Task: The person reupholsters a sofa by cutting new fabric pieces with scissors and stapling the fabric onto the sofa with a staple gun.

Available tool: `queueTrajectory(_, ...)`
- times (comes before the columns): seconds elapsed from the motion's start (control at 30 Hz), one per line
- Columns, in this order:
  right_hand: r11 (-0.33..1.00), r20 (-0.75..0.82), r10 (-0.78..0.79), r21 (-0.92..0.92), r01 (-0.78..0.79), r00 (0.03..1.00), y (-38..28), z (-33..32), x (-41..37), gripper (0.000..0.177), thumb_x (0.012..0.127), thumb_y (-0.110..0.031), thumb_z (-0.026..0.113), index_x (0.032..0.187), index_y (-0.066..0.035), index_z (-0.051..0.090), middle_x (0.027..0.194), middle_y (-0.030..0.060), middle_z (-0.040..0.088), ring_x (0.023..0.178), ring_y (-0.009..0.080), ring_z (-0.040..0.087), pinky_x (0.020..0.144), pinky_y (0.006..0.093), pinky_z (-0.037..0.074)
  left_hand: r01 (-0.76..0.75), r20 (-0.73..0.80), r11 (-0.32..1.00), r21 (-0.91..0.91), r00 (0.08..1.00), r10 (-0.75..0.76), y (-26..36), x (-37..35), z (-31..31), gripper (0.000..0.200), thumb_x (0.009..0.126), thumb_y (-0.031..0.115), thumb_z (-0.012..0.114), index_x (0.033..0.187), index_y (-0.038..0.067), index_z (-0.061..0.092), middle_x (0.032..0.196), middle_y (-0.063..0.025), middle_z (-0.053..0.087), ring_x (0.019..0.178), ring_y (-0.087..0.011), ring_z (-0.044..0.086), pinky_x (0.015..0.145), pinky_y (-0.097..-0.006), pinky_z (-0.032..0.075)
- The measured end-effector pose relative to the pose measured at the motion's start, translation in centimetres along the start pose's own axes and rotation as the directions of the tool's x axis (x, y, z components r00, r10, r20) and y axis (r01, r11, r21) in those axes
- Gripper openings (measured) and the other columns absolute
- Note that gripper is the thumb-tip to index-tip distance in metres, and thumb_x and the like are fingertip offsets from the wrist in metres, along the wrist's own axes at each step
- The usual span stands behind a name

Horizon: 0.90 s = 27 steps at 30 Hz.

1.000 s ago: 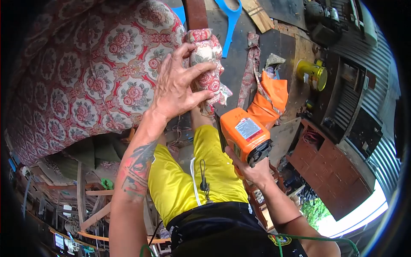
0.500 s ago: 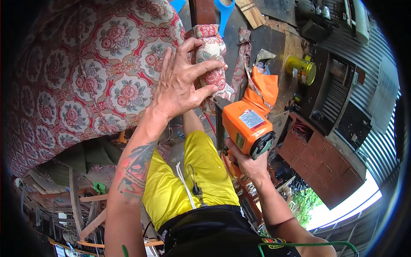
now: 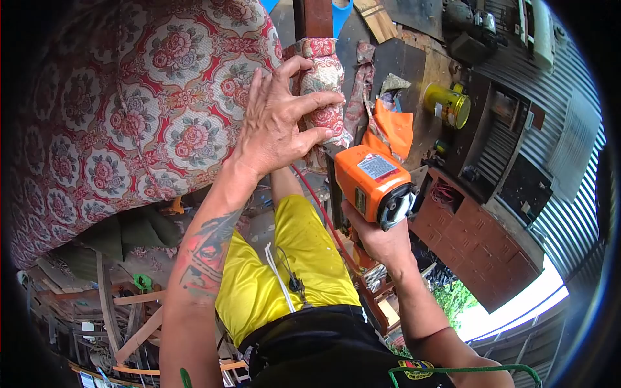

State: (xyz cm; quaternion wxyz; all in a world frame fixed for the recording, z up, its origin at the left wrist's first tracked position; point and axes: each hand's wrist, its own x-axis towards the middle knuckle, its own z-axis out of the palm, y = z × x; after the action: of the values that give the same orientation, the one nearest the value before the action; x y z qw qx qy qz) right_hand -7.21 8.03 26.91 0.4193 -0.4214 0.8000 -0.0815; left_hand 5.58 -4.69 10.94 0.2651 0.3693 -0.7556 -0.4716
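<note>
- L hand (image 3: 275,126) sits right at the edge of the big floral cushion (image 3: 129,116), where the fabric fold (image 3: 321,87) wraps the brown wood rail (image 3: 317,16).
- L fingers are splayed but curled over the fold, thumb on top, clamping it to the rail.
- R hand (image 3: 381,242) is closed round the grip of the orange staple gun (image 3: 372,184). The gun body is just below and beside the fold; can't tell if the nose touches it.
- Little room betw. the two hands. More open space to the R, toward the dark bench top (image 3: 401,58).
- Yellow tin (image 3: 446,103) stands well apart from the gun, near the bench's far edge. Orange cloth (image 3: 391,129) lies crumpled just behind the gun.
- Fabric is woven, w/ red-pink roses in cream medallions. The fold is bunched, w/ a frayed hem hanging.
- Gun is a hard, boxy plastic shell w/ a label on top and a dark end cap. A thin red hose (image 3: 317,200) runs down from it.
- Ribbed metal wall (image 3: 569,161) at R.
- Gun's nose and trigger are hidden by its body and the R hand. The rail is cut off at the top, and the cushion runs out of view at L.
</note>
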Motion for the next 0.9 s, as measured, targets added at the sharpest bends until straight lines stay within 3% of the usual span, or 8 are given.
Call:
queueTrajectory(0.1,0.984,0.031,-0.040,-0.172,0.045,0.999,-0.2,-0.2,-0.1,0.037,0.086,-0.021,0.073,0.117,-0.003,0.064,0.104,0.0100,0.069,0.093,0.0239,0.066,0.086,0.0348,0.050,0.023,0.008,1.000,-0.009,1.000,-0.023,0.0,0.1,-0.1,0.048,0.064,0.033,0.084,0.111,0.031,0.072,0.137,-0.0051,0.042,0.130,-0.0286,0.045,0.113,-0.0645,0.020)
queueTrajectory(0.2,0.992,0.087,0.125,-0.042,-0.122,0.988,0.5,-0.4,-0.9,0.039,0.085,-0.022,0.075,0.118,-0.003,0.064,0.107,0.0110,0.069,0.100,0.0267,0.066,0.090,0.0349,0.049,0.022,0.023,1.000,0.005,1.000,-0.022,0.5,-0.2,-0.3,0.047,0.067,0.032,0.083,0.113,0.030,0.071,0.138,-0.0057,0.042,0.129,-0.0286,0.046,0.114,-0.0624,0.020)
queueTrajectory(0.27,0.974,-0.052,-0.186,-0.143,0.177,0.981,2.5,-0.7,-2.2,0.028,0.085,-0.021,0.076,0.105,-0.003,0.068,0.090,0.0080,0.071,0.080,0.0212,0.068,0.076,0.0339,0.053,0.007,0.024,0.999,0.043,1.000,-0.008,0.1,0.1,-0.7,0.047,0.069,0.032,0.082,0.114,0.029,0.071,0.139,-0.0063,0.043,0.129,-0.0286,0.046,0.115,-0.0593,0.021)
queueTrajectory(0.37,0.962,-0.044,-0.129,-0.248,0.114,0.991,4.9,-2.4,-4.9,0.021,0.087,-0.020,0.075,0.097,-0.003,0.067,0.065,0.0016,0.064,0.054,0.0125,0.062,0.053,0.0287,0.049,0.036,-0.014,0.997,-0.075,0.999,-0.038,-0.6,-0.4,0.2,0.056,0.073,0.029,0.080,0.126,0.022,0.065,0.140,-0.0125,0.044,0.128,-0.0338,0.047,0.111,-0.0438,0.037)
queueTrajectory(0.67,0.997,-0.073,0.074,0.033,-0.071,0.995,8.8,-4.5,-6.1,0.026,0.084,-0.016,0.077,0.103,-0.001,0.066,0.082,0.0059,0.068,0.066,0.0153,0.065,0.062,0.0302,0.051,0.143,-0.115,0.969,0.203,0.986,-0.121,4.3,-1.9,3.5,0.081,0.075,0.033,0.082,0.145,0.015,0.044,0.150,-0.0184,0.038,0.133,-0.0372,0.044,0.106,-0.0464,0.040)
queueTrajectory(0.73,0.994,-0.110,-0.110,-0.016,0.109,0.988,9.0,-5.0,-5.9,0.033,0.082,-0.015,0.078,0.109,-0.001,0.066,0.093,0.0093,0.070,0.081,0.0223,0.068,0.075,0.0348,0.053,0.454,-0.258,0.761,-0.464,0.752,-0.606,5.1,-1.7,4.5,0.080,0.081,0.036,0.079,0.144,0.006,0.041,0.145,-0.0221,0.044,0.131,-0.0346,0.046,0.105,-0.0445,0.041)
queueTrajectory(0.87,0.980,0.032,-0.010,0.198,0.003,0.999,10.4,-5.6,-6.1,0.035,0.082,-0.016,0.078,0.112,-0.003,0.066,0.102,0.0124,0.069,0.092,0.0294,0.067,0.084,0.0383,0.052,0.534,-0.261,0.793,-0.293,0.753,-0.603,7.0,-4.2,8.5,0.063,0.090,0.018,0.069,0.141,-0.004,0.040,0.130,-0.0226,0.056,0.115,-0.0273,0.058,0.101,-0.0342,0.043)
queueTrajectory(0.9,0.988,0.057,-0.037,0.154,0.028,0.998,11.0,-5.6,-6.1,0.035,0.082,-0.015,0.077,0.112,-0.003,0.065,0.105,0.0136,0.068,0.097,0.0309,0.066,0.086,0.0390,0.051,0.512,-0.182,0.681,-0.524,0.713,-0.677,7.5,-4.6,9.5,0.063,0.090,0.017,0.070,0.142,-0.003,0.040,0.128,-0.0202,0.057,0.113,-0.0247,0.058,0.100,-0.0327,0.043)
